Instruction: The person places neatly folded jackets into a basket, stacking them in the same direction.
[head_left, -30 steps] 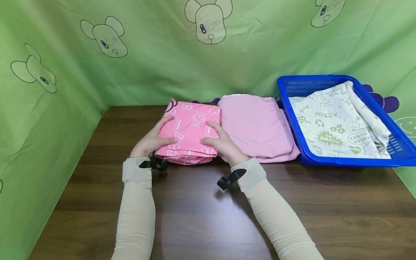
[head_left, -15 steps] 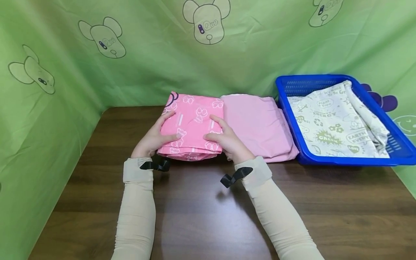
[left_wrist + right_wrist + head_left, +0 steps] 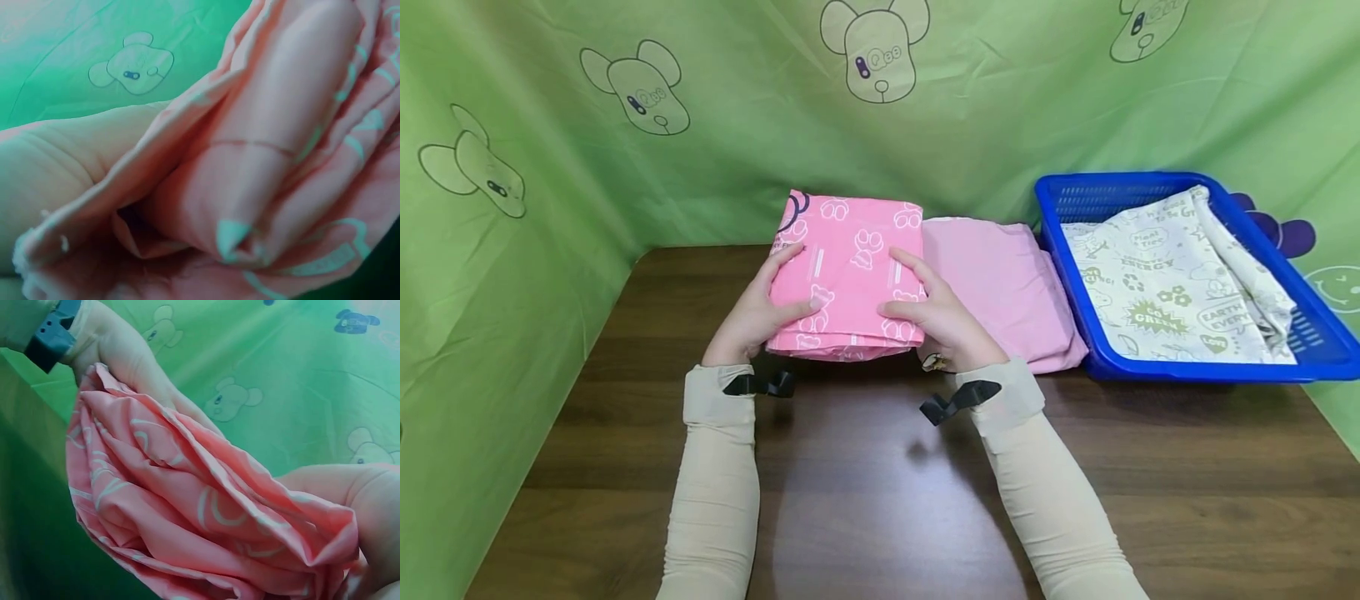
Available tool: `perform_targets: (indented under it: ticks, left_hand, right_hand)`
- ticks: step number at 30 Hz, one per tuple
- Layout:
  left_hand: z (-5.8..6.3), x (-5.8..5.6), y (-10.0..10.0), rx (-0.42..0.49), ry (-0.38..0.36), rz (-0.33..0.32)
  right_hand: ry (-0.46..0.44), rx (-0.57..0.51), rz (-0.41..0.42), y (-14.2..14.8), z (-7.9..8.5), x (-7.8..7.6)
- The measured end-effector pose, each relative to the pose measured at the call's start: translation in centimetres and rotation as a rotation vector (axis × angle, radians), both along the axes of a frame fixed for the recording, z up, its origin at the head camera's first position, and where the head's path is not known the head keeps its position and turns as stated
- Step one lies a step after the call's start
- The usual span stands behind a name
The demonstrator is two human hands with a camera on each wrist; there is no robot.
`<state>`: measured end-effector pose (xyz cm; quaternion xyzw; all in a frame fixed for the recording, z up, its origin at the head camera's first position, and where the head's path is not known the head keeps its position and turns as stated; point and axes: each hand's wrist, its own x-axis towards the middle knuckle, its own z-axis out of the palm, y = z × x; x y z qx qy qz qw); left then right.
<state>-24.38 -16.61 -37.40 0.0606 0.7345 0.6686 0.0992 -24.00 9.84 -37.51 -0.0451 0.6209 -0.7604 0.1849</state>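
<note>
Gripping at both sides, with fingers of left hand (image 3: pixel 754 315) and right hand (image 3: pixel 943 315): folded pink bear-print cloth (image 3: pixel 848 279), centre of head frame; near-square, long axis unclear; layered edge facing frame bottom.

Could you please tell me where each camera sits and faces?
Head: worn there, facing forward and down at the printed pink cloth; left hand, right hand and sleeves show.
Left wrist: worn there, facing the cloth's folds; part of the left hand shows.
Right wrist: worn there, facing the cloth's folds; both hands show.
Both wrist views share cloth and green curtain.
</note>
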Motion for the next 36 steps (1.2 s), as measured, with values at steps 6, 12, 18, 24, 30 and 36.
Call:
perform_targets:
  ticks: [6, 12, 18, 24, 30, 36]
  left_hand:
    - [0.4, 0.2, 0.4, 0.043, 0.013, 0.009]
    - [0.9, 0.5, 0.6, 0.021, 0.044, 0.007]
    - [1.5, 0.9, 0.8, 0.066, 0.049, -0.063]
    - [1.9, 1.3, 1.2, 0.070, 0.065, -0.136]
    - [2.1, 1.7, 1.7, 0.133, 0.073, -0.200]
    - [2.0, 1.7, 2.7, 0.137, 0.108, -0.199]
  right_hand:
    - [0.015, -0.078, 0.052, 0.9, 0.7, 0.1]
    - [0.061, -0.118, 0.067, 1.6, 1.3, 0.3]
    - [0.136, -0.058, 0.071, 2.9, 1.6, 0.1]
    - [0.179, -0.032, 0.095, 4.4, 2.2, 0.2]
    - [0.223, -0.011, 0.123, 5.9, 2.7, 0.3]
    - [0.245, -0.061, 0.152, 7.1, 3.0, 0.3]
